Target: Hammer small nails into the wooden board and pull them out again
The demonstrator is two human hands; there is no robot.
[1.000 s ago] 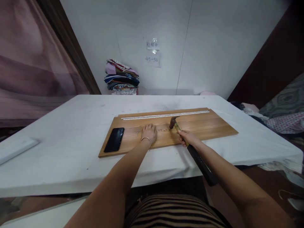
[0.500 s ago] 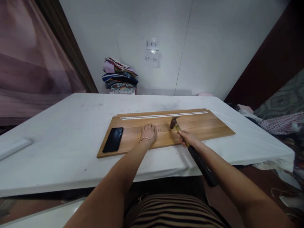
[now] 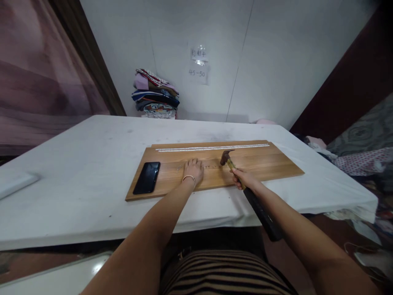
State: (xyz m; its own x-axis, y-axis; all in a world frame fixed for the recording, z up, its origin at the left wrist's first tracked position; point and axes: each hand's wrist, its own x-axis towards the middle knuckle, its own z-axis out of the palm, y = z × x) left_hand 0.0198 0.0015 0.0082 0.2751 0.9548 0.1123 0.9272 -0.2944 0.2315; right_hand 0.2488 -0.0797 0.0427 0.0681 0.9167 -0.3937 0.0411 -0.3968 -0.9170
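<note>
Head view, single moment.

- Wooden board lies flat on the white table, near the middle. Its long side runs roughly along the table's near edge, and its near-left corner sits closest to that edge.
- Hammer: the dark head is tilted, just above or on the board right of the board's centre; contact cannot be told. The shaft slopes back toward the near edge, and the black grip end overhangs the table past the wrist.
- Right hand: closed around the hammer shaft close behind the head, over the near long edge of the board.
- Left hand: rests knuckles-up on the board left of the hammer head, fingers bent down onto the wood. Cannot tell whether the fingertips pinch anything. A thin bracelet is on the wrist.
- Row of small nails in the board between the two hands; too small to count.
- Black phone lies face up on the left end of the board, apart from the left hand.
- White strip runs along the far long edge of the board.
- Pile of folded clothes sits beyond the far edge of the table, against the wall.
- Paper notes are stuck on the wall above.
</note>
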